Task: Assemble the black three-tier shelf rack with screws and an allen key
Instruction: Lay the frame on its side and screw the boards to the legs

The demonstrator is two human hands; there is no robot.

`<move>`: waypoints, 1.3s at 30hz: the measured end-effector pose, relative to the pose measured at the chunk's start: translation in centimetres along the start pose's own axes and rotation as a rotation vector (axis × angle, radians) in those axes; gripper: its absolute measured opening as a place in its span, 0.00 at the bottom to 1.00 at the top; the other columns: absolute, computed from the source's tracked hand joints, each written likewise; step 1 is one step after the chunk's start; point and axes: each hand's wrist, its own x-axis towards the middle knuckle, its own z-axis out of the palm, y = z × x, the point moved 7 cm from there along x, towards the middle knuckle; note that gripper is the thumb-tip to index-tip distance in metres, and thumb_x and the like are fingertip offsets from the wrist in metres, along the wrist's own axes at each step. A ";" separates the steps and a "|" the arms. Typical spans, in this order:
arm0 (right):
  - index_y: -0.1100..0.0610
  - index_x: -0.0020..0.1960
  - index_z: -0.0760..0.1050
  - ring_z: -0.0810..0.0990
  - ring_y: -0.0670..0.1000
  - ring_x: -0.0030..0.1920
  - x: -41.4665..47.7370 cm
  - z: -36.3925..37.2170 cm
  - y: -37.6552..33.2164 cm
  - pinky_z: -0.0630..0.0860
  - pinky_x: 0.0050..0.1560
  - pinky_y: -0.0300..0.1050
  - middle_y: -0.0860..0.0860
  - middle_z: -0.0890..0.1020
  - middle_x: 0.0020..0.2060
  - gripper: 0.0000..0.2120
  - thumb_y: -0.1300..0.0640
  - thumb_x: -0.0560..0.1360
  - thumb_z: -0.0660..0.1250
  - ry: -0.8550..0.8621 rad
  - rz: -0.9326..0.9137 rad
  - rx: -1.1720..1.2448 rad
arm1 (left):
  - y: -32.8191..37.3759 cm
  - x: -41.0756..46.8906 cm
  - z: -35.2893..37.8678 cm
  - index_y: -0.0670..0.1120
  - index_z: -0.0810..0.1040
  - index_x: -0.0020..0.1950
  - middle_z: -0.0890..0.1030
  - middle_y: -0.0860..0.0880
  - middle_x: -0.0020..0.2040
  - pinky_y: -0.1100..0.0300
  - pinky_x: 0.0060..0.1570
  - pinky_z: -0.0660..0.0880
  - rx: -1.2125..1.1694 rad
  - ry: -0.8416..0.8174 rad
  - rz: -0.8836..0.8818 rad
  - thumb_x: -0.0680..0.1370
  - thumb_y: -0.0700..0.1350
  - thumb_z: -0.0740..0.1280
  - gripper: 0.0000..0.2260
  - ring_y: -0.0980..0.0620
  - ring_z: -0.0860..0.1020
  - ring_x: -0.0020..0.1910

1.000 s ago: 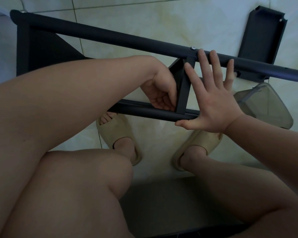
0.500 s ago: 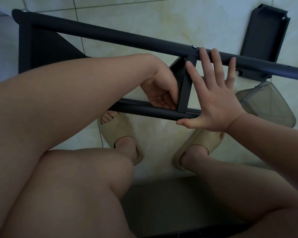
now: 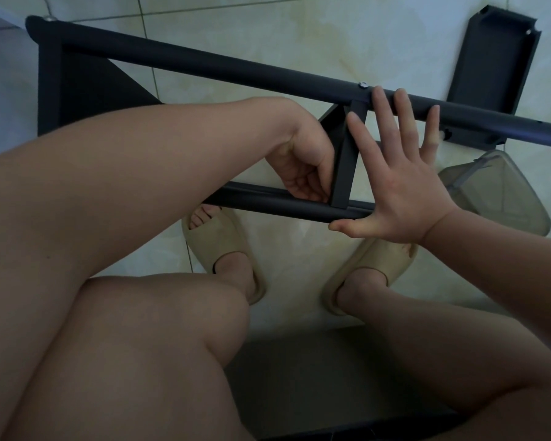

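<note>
The black shelf rack (image 3: 50, 90) is lying sideways on the tiled floor (image 3: 268, 33), seeming stiff, smooth and light, best gripped by its tubes (image 3: 204, 63); the right hand (image 3: 404, 192) is bracing it flat, fingers spread, the left hand (image 3: 303, 167) curling at a tier (image 3: 344, 173) joint, its contents hidden.

Bare limbs, beige slides
Left arm (image 3: 134, 167), right arm (image 3: 503, 249), left leg (image 3: 124, 361) and right leg (image 3: 442, 351) uncovered; thick open-toed left slide (image 3: 217, 249) at 9 o'clock of matching right slide (image 3: 379, 259).
</note>
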 end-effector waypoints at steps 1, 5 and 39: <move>0.57 0.83 0.47 0.44 0.70 0.80 0.0 0.0 0.0 0.40 0.73 0.76 0.65 0.48 0.81 0.62 0.17 0.65 0.56 -0.001 0.000 -0.002 | 0.0 0.0 0.0 0.41 0.82 0.48 0.84 0.46 0.40 0.60 0.46 0.79 -0.006 -0.001 0.007 0.78 0.33 0.65 0.07 0.52 0.82 0.39; 0.57 0.83 0.47 0.44 0.70 0.80 0.0 -0.1 0.0 0.40 0.73 0.77 0.65 0.47 0.81 0.61 0.17 0.65 0.55 -0.007 0.002 -0.002 | 0.0 -0.1 0.2 0.40 0.82 0.50 0.83 0.45 0.44 0.57 0.51 0.79 -0.030 -0.007 0.044 0.77 0.32 0.65 0.08 0.50 0.82 0.42; 0.58 0.83 0.49 0.45 0.70 0.80 -0.1 0.1 0.0 0.40 0.73 0.77 0.65 0.49 0.81 0.61 0.17 0.66 0.56 0.022 -0.004 0.015 | 0.1 -0.4 0.0 0.42 0.82 0.45 0.84 0.48 0.36 0.63 0.40 0.78 0.006 0.060 0.010 0.78 0.33 0.66 0.07 0.55 0.82 0.34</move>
